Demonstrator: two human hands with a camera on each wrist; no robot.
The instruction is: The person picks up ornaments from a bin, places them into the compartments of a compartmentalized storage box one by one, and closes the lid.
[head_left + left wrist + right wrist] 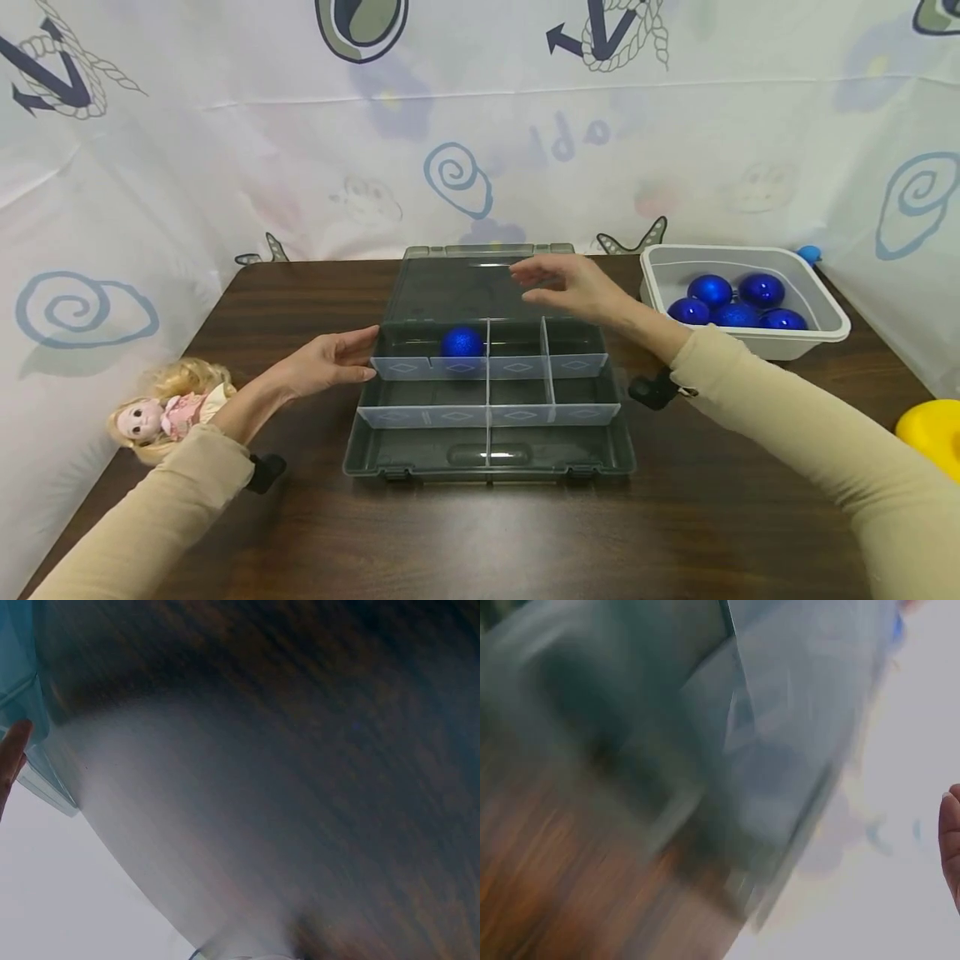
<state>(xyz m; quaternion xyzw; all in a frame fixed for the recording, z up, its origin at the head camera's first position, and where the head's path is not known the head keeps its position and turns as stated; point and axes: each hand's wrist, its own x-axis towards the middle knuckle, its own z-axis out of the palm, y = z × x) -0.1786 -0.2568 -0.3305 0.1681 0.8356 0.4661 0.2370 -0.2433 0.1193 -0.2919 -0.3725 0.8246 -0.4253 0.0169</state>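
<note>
Dark brown wooden table (495,533); mid-table, the smoky plastic divided box (420,454) lies open, white plastic tub (825,325) at the far right corner. Left hand (326,362) at the box's left edge, right hand (570,285) over its lid (457,292): fingers loosely extended, both empty! Glittery blue ball (462,342), far-left compartment (408,342). I'd brace lightly, clearing dividers (517,367).

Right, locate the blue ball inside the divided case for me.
In the head view, the blue ball sits in the back row's left compartment of the divided case, next to the middle divider and right of the left hand.
</note>
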